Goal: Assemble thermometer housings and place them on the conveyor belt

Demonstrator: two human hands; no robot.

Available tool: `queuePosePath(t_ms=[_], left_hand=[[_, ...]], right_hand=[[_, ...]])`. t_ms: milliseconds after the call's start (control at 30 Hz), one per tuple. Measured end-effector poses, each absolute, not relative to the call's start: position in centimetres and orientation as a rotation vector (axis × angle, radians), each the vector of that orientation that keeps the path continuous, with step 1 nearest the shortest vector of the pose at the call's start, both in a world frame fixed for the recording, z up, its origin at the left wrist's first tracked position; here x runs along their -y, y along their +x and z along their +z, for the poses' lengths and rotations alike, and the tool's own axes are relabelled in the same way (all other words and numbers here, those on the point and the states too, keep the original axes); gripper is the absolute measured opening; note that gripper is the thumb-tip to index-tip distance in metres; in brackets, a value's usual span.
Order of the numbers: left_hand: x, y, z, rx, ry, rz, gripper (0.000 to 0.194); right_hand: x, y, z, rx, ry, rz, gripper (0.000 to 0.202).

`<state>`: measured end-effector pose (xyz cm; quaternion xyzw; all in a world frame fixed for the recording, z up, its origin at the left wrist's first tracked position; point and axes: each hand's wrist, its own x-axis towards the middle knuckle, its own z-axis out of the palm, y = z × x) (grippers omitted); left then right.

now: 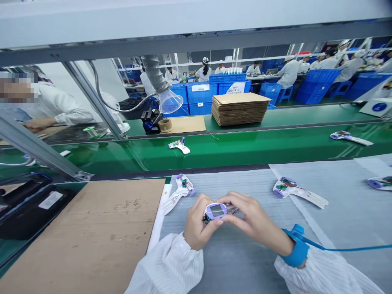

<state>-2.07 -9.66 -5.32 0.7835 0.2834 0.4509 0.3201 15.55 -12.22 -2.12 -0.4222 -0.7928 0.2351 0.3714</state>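
Between both hands I hold a half-built white-and-purple infrared thermometer point(217, 210), its small grey screen facing up towards me. My left hand point(197, 224) grips its left side, where a bit of green circuit board shows. From the right, my right hand point(245, 214) pinches it between thumb and fingers; a blue wrist strap point(296, 249) with a cord circles that wrist. Just beyond my left hand lies an open thermometer half point(183, 185) with its board and wires exposed. Another open thermometer half point(289, 188) rests to the right on the grey mat point(245, 265).
Brown cardboard point(92, 228) covers the bench at left, beside black bins point(39, 212). Across the green conveyor point(147, 151) lie more thermometer parts point(180, 145). Behind it stand stacked cardboard sheets point(239, 109) and a fume hose point(154, 73). A co-worker point(58, 102) sits at far left.
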Motion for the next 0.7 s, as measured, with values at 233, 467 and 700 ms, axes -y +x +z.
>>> queuePosePath(t_ms=[233,467,700], left_hand=[[10.1,-1.6,-5.8,-0.697,1.968,1.171,0.018],[11.1,-1.4,-5.4,-0.691,2.065,1.208,0.008],[10.6,-0.5,-6.0,-0.853,1.657,1.127,0.047]], right_hand=[[12.4,16.4,-2.2,1.981,-1.091,0.81,0.014],[13.4,15.8,-2.0,1.891,-1.102,0.878,0.013],[13.0,15.7,-2.6,1.81,-1.234,0.837,0.013]])
